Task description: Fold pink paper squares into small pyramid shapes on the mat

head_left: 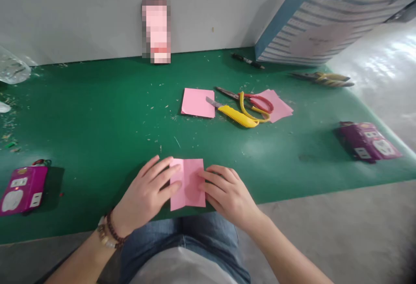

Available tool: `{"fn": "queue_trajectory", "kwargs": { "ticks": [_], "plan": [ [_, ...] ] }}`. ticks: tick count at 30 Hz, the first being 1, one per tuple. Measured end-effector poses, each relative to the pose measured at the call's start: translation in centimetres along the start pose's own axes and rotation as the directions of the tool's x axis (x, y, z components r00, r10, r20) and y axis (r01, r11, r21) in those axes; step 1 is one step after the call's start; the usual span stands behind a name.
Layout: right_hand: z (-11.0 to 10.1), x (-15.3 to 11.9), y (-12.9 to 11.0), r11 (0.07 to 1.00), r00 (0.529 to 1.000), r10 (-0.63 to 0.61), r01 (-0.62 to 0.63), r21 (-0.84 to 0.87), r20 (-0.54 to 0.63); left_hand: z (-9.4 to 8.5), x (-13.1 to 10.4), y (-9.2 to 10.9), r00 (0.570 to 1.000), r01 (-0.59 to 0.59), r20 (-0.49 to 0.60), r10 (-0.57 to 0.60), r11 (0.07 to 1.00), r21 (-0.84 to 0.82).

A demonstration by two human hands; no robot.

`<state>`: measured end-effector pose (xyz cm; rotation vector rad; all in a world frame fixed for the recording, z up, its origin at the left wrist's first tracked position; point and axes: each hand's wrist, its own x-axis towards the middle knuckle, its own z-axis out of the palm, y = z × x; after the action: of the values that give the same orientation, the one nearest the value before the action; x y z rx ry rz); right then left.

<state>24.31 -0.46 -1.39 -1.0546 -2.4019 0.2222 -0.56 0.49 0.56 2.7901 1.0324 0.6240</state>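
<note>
Pink sheet [192, 190] lies near the edge closest to you on the green table [97, 123], the widest thing in view, with a striped bag [312, 37] standing at its far right. The sheet looks plain and roughly rectangular, with one crease running from far edge to near edge; the left panel is narrower than the right, and the near edge kinks where the crease meets it. It sits between your two hands: your left hand [146, 195] is unclenched, fingers and thumb extended onto the left panel, and your right hand [229, 188] is loosely bent, fingertips resting on the right panel's outer edge. You cannot tell from here whether either hand pinches the paper. Purple boxes with sockets sit well apart from your hands, one at left [24, 193] and one at right [370, 143]. Ahead of your right hand are scissors [242, 102] with red and yellow handles, then a yellow knife [238, 116], its blade tip over a stack of pink squares [196, 103]. Farther back lies a slim black pen [247, 60].
</note>
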Motion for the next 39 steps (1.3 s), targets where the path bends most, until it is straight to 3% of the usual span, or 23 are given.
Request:
{"fn": "queue_trajectory", "kwargs": {
  "ticks": [6, 11, 15, 18, 24, 39],
  "plan": [
    [-0.1, 0.1, 0.6, 0.993, 1.000, 0.023, -0.024, 0.118, 0.015, 0.9, -1.5, 1.2, 0.993, 0.113, -0.027, -0.117, 0.985, -0.132],
    [0.1, 1.7, 0.0, 0.942, 0.964, 0.267, -0.261, 0.209, 0.001, 1.1, -0.2, 1.5, 0.932, 0.342, -0.045, -0.359, 0.915, -0.216],
    [0.7, 2.8, -0.1, 0.921, 0.928, 0.372, -0.367, 0.131, -0.018, 1.2, 1.2, 1.4, 0.888, 0.448, -0.048, -0.457, 0.885, -0.128],
    [1.1, 3.2, 0.0, 0.924, 0.925, 0.379, -0.378, 0.062, -0.009, 1.5, 1.6, 1.4, 0.890, 0.447, -0.069, -0.451, 0.892, -0.069],
    [1.0, 3.4, 0.2, 0.950, 0.951, 0.309, -0.310, 0.042, 0.031, 1.5, 1.3, 1.1, 0.935, 0.355, 0.005, -0.355, 0.934, -0.048],
    [1.1, 3.8, 0.7, 0.950, 0.951, 0.306, -0.308, 0.048, 0.034, 1.8, 1.0, 0.6, 0.915, 0.402, 0.071, -0.397, 0.912, -0.082]
  ]
}}
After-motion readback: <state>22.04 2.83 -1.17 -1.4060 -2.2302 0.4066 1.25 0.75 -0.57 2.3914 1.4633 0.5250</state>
